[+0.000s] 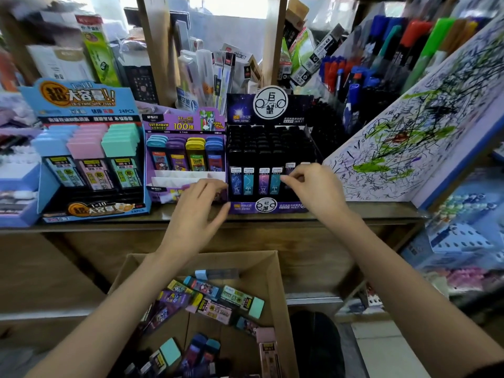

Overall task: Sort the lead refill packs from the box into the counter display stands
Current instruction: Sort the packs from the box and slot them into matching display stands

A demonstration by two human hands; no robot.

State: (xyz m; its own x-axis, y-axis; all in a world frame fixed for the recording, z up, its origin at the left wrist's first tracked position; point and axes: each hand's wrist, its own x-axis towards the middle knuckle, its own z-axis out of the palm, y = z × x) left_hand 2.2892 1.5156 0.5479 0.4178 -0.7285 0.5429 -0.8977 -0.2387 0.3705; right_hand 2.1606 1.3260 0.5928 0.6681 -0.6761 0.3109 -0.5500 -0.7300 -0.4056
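Lead refill packs (248, 181) marked "2B/0.7", each with a zodiac sign, fill the front row of the black stand (270, 207), whose header reads "MPR-2078A". At the right end of that row the right hand (313, 186) pinches a purple-labelled pack (289, 166) between curled thumb and forefinger, and the pack sits a little higher than its neighbours. The left hand (196, 211) has its fingers spread and lightly bent, with the fingertips at the black stand's left front corner and the thumb against its front. It holds nothing that can be seen.

Just left of it, touching, is the purple stand (185, 126), printed "ULTRAMAN HEROES", "0.7mm HB" and "100". Its back row has blue, purple and yellow packs and its white front tiers are bare. Farther left is the blue stand (81, 96), marked "1=10" and "24PCS", with blue, pink and mint-capped packs. All three line the table's (354, 211) front edge.

Below that edge an open cardboard box (275, 268) holds loose packs (218, 304) lying jumbled at angles, with mint, pink, blue and purple caps.
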